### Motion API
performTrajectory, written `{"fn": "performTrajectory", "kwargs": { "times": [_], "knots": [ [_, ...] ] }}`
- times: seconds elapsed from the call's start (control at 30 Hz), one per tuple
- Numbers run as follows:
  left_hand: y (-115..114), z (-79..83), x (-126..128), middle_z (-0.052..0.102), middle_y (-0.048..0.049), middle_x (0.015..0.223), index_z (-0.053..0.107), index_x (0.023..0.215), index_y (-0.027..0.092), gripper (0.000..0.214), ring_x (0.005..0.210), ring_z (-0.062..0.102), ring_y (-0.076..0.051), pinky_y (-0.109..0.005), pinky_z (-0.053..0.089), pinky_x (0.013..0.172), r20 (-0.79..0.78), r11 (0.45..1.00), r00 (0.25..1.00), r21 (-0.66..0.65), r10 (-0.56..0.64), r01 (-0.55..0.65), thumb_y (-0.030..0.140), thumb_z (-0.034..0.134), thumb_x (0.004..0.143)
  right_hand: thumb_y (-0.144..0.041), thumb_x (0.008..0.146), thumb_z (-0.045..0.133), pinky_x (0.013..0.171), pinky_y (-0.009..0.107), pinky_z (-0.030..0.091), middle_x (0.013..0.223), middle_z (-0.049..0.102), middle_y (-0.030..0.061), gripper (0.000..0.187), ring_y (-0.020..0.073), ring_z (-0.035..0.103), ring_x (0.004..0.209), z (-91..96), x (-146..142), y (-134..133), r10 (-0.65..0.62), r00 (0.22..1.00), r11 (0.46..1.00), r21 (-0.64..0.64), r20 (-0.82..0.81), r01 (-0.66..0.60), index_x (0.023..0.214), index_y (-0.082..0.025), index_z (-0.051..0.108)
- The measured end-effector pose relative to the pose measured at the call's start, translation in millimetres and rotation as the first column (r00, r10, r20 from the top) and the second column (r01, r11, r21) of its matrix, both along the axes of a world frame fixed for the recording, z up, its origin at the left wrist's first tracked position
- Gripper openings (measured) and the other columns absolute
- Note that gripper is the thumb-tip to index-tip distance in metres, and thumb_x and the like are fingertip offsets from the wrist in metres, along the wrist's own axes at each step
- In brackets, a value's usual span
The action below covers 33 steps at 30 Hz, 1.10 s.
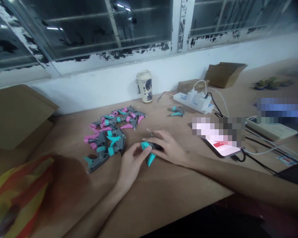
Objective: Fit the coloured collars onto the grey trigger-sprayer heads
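Note:
Both hands meet at the middle of the wooden table (164, 191) on one grey spray-nozzle head with teal parts (150, 155). My left hand (131, 163) pinches its teal cap end between thumb and fingers. My right hand (169, 147) curls over the grey body from the right, and the teal trigger pokes down below the fingers. Just left of the hands lies a pile of several grey nozzle heads with pink or teal triggers (111, 135).
One more teal nozzle head (177, 111) lies near a white power strip (192, 100) with chargers and cables. A paper coffee cup (144, 86) stands by the wall. A phone (223, 147) lies to the right; cardboard boxes sit at left (15, 112) and back right (224, 74).

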<state>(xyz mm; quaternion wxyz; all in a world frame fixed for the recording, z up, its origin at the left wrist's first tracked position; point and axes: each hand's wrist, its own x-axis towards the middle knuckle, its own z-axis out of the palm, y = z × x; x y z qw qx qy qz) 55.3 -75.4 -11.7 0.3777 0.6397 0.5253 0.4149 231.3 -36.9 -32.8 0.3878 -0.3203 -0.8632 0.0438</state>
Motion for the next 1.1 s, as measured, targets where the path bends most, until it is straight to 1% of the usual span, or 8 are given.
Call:
{"fn": "performTrajectory", "kwargs": {
  "times": [0.1, 0.2, 0.33, 0.47, 0.53, 0.63, 0.9, 1.1],
  "knots": [
    [3.4, -1.4, -4.5, 0.066, -0.0069, 0.093, 0.065, 0.092, 0.015, 0.032, 0.086, 0.059, -0.020, -0.028, 0.049, 0.068, 0.117, 0.995, 0.993, -0.096, 0.000, 0.011, 0.043, 0.052, 0.083, -0.037, 0.088, 0.050, 0.098, 0.039, 0.040, 0.127, 0.047, 0.0110, 0.037, 0.0209, 0.045, 0.116, -2.1, -1.6, -1.6, 0.041, 0.998, 0.998, -0.050, -0.043, -0.043, 0.122, -0.022, 0.054],
    [5.0, 3.4, -8.9, 0.065, -0.0090, 0.103, 0.066, 0.095, 0.014, 0.034, 0.089, 0.058, -0.022, -0.030, 0.051, 0.069, 0.194, 0.983, 0.981, -0.177, -0.002, 0.037, 0.041, 0.049, 0.084, -0.034, 0.089, 0.049, 0.097, 0.035, 0.042, 0.119, 0.048, 0.0089, 0.040, 0.0177, 0.048, 0.112, -2.3, -3.5, -5.5, 0.086, 0.992, 0.982, -0.162, -0.097, -0.101, 0.129, -0.026, 0.049],
    [6.4, 9.5, -10.5, 0.065, -0.0061, 0.104, 0.066, 0.100, 0.017, 0.029, 0.094, 0.057, -0.021, -0.028, 0.050, 0.074, 0.122, 0.966, 0.987, -0.224, -0.107, 0.132, 0.034, 0.058, 0.078, -0.031, 0.088, 0.052, 0.093, 0.032, 0.044, 0.108, 0.051, 0.0057, 0.042, 0.0148, 0.053, 0.103, -2.3, -1.4, -6.6, 0.148, 0.976, 0.939, -0.287, -0.160, -0.190, 0.129, -0.029, 0.048],
    [10.4, 9.8, -13.0, 0.066, -0.0026, 0.085, 0.067, 0.089, 0.017, 0.022, 0.080, 0.057, -0.018, -0.026, 0.047, 0.071, 0.006, 0.955, 0.983, -0.236, -0.185, 0.181, 0.034, 0.058, 0.078, -0.034, 0.082, 0.061, 0.086, 0.030, 0.046, 0.098, 0.052, 0.0035, 0.039, 0.0142, 0.056, 0.093, -1.7, 2.7, -4.5, 0.168, 0.965, 0.910, -0.345, -0.199, -0.230, 0.120, -0.028, 0.057],
    [12.8, 7.9, -15.2, 0.064, -0.0014, 0.076, 0.067, 0.081, 0.016, 0.020, 0.072, 0.056, -0.016, -0.026, 0.044, 0.068, -0.045, 0.950, 0.975, -0.239, -0.217, 0.201, 0.034, 0.059, 0.077, -0.034, 0.080, 0.063, 0.083, 0.029, 0.046, 0.093, 0.052, 0.0022, 0.037, 0.0133, 0.056, 0.088, -0.7, 4.0, -4.8, 0.175, 0.960, 0.900, -0.361, -0.219, -0.246, 0.116, -0.027, 0.060],
    [14.5, 6.0, -17.2, 0.062, -0.0006, 0.071, 0.064, 0.075, 0.016, 0.019, 0.072, 0.055, -0.017, -0.026, 0.043, 0.068, -0.071, 0.947, 0.967, -0.232, -0.245, 0.222, 0.035, 0.060, 0.076, -0.034, 0.077, 0.066, 0.080, 0.027, 0.046, 0.088, 0.053, 0.0014, 0.035, 0.0124, 0.055, 0.083, 1.4, 4.6, -7.0, 0.171, 0.953, 0.894, -0.366, -0.249, -0.257, 0.111, -0.024, 0.063],
    [12.7, 14.7, -12.5, 0.060, -0.0011, 0.074, 0.063, 0.077, 0.019, 0.017, 0.075, 0.055, -0.018, -0.028, 0.043, 0.071, -0.089, 0.933, 0.948, -0.229, -0.305, 0.279, 0.035, 0.055, 0.077, -0.032, 0.073, 0.070, 0.079, 0.026, 0.046, 0.087, 0.056, 0.0009, 0.034, 0.0115, 0.057, 0.081, 5.1, 4.3, -9.8, 0.179, 0.946, 0.886, -0.374, -0.269, -0.274, 0.105, -0.022, 0.065],
    [6.9, 11.1, -6.4, 0.059, -0.0005, 0.075, 0.062, 0.080, 0.018, 0.020, 0.074, 0.054, -0.016, -0.025, 0.042, 0.066, -0.098, 0.954, 0.960, -0.179, -0.262, 0.242, 0.033, 0.049, 0.080, -0.035, 0.073, 0.070, 0.080, 0.029, 0.047, 0.090, 0.058, 0.0017, 0.034, 0.0131, 0.058, 0.084, 2.0, 3.9, -11.2, 0.145, 0.954, 0.901, -0.364, -0.263, -0.237, 0.104, -0.023, 0.064]
  ]
}}
